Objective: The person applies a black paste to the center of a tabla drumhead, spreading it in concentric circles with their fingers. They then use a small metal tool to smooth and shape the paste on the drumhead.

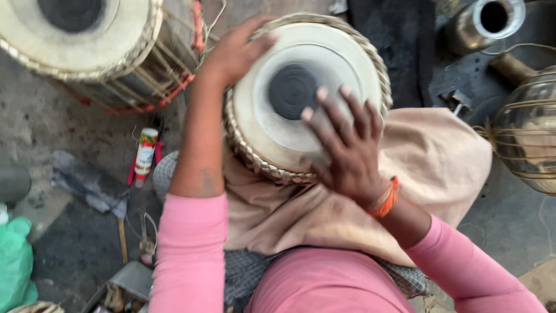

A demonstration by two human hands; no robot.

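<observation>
A small hand drum with a cream skin, a black centre spot and a braided rim rests on a beige cloth over my lap. My left hand cups the drum's far left rim, fingers curled over the braid. My right hand lies on the near right of the skin, fingers spread flat and pointing towards the black spot. An orange thread band circles my right wrist. Both arms wear pink sleeves.
A second, larger drum with straps lies at the upper left. A small tube and hand tools lie on the floor at left. A brass drum shell stands at right, a metal pot at upper right, a green bag at lower left.
</observation>
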